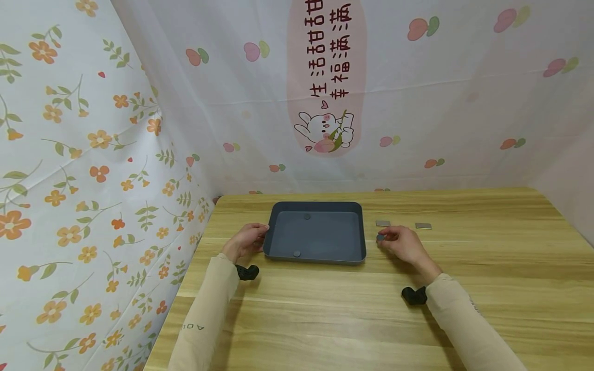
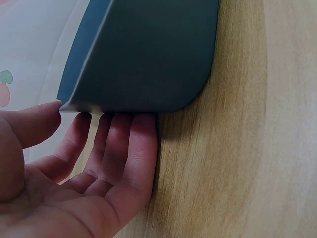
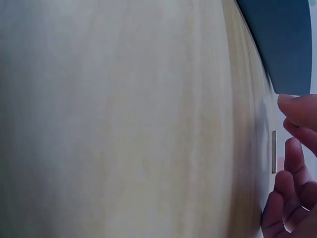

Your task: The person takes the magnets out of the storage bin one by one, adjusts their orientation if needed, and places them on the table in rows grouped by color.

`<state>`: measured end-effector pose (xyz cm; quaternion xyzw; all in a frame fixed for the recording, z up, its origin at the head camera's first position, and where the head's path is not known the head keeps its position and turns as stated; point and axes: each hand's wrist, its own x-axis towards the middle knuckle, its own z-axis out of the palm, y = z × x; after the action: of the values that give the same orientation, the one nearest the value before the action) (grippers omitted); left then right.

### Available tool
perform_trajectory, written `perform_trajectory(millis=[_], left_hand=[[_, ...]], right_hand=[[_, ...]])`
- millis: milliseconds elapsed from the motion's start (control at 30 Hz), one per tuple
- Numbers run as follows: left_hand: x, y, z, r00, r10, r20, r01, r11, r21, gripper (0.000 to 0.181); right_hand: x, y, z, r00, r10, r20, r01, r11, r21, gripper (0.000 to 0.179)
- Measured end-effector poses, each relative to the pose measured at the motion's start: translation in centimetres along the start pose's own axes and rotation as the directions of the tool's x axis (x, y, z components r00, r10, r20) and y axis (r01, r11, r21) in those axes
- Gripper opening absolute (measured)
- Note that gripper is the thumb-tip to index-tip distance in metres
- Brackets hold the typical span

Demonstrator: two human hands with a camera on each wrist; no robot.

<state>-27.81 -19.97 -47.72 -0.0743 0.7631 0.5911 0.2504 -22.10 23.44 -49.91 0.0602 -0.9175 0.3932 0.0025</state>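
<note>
A dark grey rectangular tray [image 1: 315, 234] lies on the table, with one small round grey disc [image 1: 307, 217] near its back wall and another round disc [image 1: 297, 254] near its front wall. At the tray's left side, my left hand [image 1: 247, 241] holds the edge. Its thumb [image 2: 42, 121] is at the rim, and the other fingertips meet the outer wall. Right of the tray, my right hand [image 1: 405, 244] pinches a small round grey disc [image 1: 380, 237] between thumb and fingertips, low over the table. In the right wrist view the pinched disc is hidden.
Behind the right hand, a thin rectangular metal plate [image 1: 382, 223] lies on the wooden table [image 1: 325, 314]. A second such plate [image 1: 423, 225] is farther right. Printed cloth [image 1: 441, 103] hangs behind the table, and flowered cloth [image 1: 93, 180] hangs along its left.
</note>
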Motion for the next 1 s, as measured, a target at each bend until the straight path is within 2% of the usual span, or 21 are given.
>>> perform_trajectory(millis=[633,1000], left_hand=[[0.06,0.08,0.05,1.0,-0.016,0.007,0.016,0.999,-0.028,0.03],[0.14,-0.01,0.01,1.0,-0.017,-0.005,0.017,1.0,-0.002,0.031]], right_hand=[[-0.16,-0.14,0.04,0.999,-0.01,0.032,0.013,0.996,-0.089,0.026],[-0.2,-0.42,0.02,0.999,-0.015,0.052,0.021,0.993,-0.118,0.026]])
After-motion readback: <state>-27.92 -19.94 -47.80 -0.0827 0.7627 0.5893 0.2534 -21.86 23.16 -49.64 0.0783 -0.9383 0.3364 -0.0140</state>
